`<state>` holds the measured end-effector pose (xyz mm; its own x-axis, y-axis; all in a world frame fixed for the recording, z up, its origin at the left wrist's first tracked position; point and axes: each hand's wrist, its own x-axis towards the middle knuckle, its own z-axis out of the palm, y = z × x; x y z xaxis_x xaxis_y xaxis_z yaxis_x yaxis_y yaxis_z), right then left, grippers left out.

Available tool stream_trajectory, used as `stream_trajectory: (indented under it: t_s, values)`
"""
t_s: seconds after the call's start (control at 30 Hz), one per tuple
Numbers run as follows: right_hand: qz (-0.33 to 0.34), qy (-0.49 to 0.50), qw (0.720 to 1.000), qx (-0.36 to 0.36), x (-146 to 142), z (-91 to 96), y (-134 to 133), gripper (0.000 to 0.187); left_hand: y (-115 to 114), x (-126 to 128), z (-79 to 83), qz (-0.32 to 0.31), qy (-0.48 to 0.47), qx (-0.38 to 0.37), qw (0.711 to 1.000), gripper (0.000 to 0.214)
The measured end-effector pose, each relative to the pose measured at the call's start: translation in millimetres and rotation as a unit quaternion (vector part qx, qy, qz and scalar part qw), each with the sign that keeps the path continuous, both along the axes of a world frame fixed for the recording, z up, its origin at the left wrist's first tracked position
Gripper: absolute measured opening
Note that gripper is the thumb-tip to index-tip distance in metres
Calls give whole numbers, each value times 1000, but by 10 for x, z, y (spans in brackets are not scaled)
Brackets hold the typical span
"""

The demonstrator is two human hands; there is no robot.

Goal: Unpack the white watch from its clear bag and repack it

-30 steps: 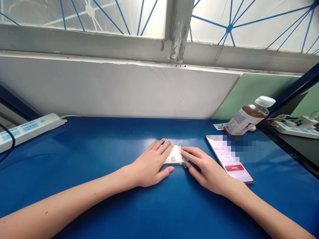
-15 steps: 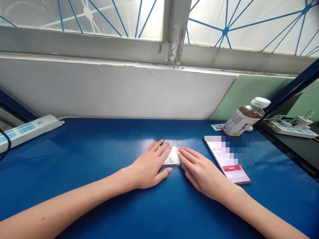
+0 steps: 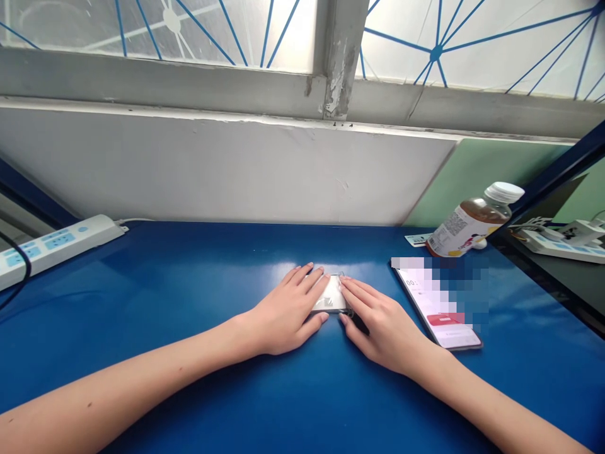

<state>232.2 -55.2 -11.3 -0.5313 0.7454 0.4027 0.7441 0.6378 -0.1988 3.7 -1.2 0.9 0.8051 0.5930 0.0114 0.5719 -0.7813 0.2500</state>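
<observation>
A small clear plastic packet (image 3: 332, 296) with a white insert lies flat on the blue table (image 3: 189, 296). My left hand (image 3: 288, 312) rests palm down with its fingers stretched over the packet's left side. My right hand (image 3: 382, 325) lies flat too, its fingertips pressing on the packet's right edge. Both hands cover most of the packet, and only a narrow strip shows between them.
A phone (image 3: 437, 302) with a lit screen lies right of my right hand. Behind it a bottle (image 3: 475, 221) of brown drink lies tilted, next to a small card (image 3: 416, 239). A white power strip (image 3: 51, 243) sits far left, another (image 3: 562, 243) far right. A white wall panel backs the table.
My right hand has slid left over the packet, so less of it shows than a second ago. The left hand has stayed in place.
</observation>
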Motion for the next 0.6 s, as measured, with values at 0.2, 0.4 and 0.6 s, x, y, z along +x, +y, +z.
stream_trajectory:
  t_s: [0.2,0.4,0.6]
  values:
    - [-2,59,996,-67,145,1,71,37,5,-19,0,0,-30,1,1000,60]
    - [-3,20,997,-80,206,68,69,38,-1,-27,-2,-3,-25,10,1000,60]
    - [-32,2,999,-38,269,58,97,35,3,-31,-23,-15,-45,18,999,54]
